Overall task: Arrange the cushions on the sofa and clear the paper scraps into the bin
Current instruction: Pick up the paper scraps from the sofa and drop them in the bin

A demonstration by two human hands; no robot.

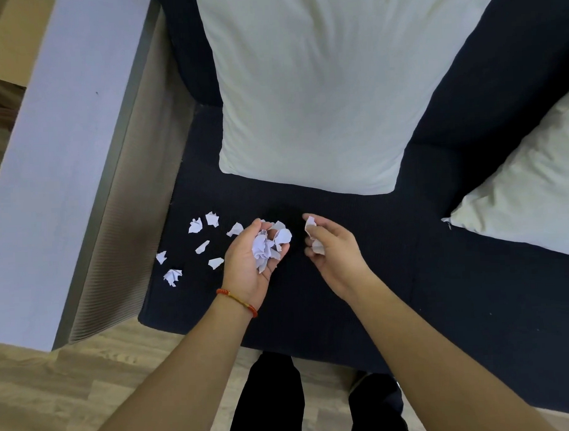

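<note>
My left hand [246,261] is cupped palm up over the dark sofa seat [391,276], holding a bunch of crumpled white paper scraps [267,246]. My right hand [334,255] hovers just to its right, pinching a single scrap [310,225] between thumb and fingers. Several loose scraps [196,225] lie scattered on the seat to the left of my left hand, near the armrest. A large cream cushion [320,85] stands against the sofa back, straight ahead. A second cream cushion [534,193] lies on the seat at the right. No bin is in view.
The sofa's pale armrest [58,158] runs along the left, with a ribbed beige inner side. Wooden floor [89,383] lies in front of the sofa. My legs in dark trousers [270,403] stand against the seat's front edge.
</note>
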